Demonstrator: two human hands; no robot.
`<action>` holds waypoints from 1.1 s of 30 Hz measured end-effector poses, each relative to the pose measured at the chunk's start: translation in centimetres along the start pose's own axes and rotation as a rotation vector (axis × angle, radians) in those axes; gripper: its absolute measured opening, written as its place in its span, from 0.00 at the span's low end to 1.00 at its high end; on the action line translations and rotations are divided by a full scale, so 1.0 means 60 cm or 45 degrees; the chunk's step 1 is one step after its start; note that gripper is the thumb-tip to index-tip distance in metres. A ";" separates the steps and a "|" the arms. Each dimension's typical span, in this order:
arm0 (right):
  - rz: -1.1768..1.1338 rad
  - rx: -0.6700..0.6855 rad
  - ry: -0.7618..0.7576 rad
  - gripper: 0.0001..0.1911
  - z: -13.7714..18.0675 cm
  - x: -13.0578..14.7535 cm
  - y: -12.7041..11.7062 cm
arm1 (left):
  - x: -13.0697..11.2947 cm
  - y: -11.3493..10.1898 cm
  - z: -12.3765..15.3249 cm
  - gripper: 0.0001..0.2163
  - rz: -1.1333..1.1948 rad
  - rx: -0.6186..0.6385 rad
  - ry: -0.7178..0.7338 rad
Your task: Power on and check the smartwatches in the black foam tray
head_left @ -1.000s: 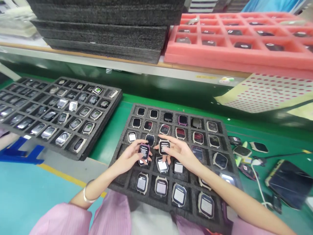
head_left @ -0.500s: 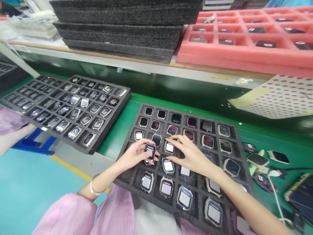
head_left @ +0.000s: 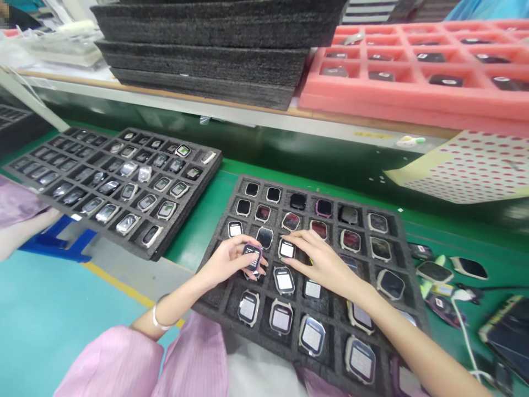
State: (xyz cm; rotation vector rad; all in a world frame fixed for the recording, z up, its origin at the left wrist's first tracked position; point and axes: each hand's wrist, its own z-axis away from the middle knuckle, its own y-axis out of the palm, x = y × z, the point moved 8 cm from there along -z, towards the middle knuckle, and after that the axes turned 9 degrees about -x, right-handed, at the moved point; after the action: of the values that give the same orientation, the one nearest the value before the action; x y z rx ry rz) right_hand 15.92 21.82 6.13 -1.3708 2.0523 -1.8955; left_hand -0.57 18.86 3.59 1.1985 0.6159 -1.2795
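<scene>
A dark foam tray (head_left: pixel 397 220) with rows of square pockets lies in front of me, each pocket holding a small smartwatch body. My left hand (head_left: pixel 227 262) is closed round a purple-edged watch body (head_left: pixel 252 257) with a dark lit screen, held just above the tray. My right hand (head_left: pixel 326 262) lies over the tray's middle, fingers stretched out, fingertips at a watch body with a white screen (head_left: pixel 286 249) seated in its pocket.
A second dark foam tray (head_left: pixel 209 165) of watch bodies lies to the left. Stacked black foam trays (head_left: pixel 206 49) and a pink foam tray (head_left: pixel 372 94) sit on the rear shelf. Loose watch bodies (head_left: pixel 430 270), a white cable (head_left: pixel 467 336) and a dark tablet (head_left: pixel 508 336) lie right. Another person's sleeve (head_left: pixel 16 201) shows far left.
My right hand has set the white-screened watch body down into its pocket and flattened over the tray. My left hand keeps the purple-edged one.
</scene>
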 end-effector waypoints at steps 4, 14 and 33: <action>0.023 0.024 -0.001 0.19 -0.001 -0.002 0.003 | 0.000 0.001 0.000 0.16 0.006 0.010 0.001; 0.166 -0.017 -0.028 0.16 -0.001 0.002 0.001 | -0.004 -0.001 0.000 0.20 -0.025 -0.012 0.094; -0.274 -0.033 0.174 0.11 -0.050 0.058 0.031 | 0.039 -0.050 0.019 0.27 -0.388 -0.276 0.165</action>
State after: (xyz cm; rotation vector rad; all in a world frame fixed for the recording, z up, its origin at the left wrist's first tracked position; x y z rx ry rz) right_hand 11.09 21.84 7.18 -1.5674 2.0695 -2.1078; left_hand -3.06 17.37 0.92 1.0390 1.0366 -1.3524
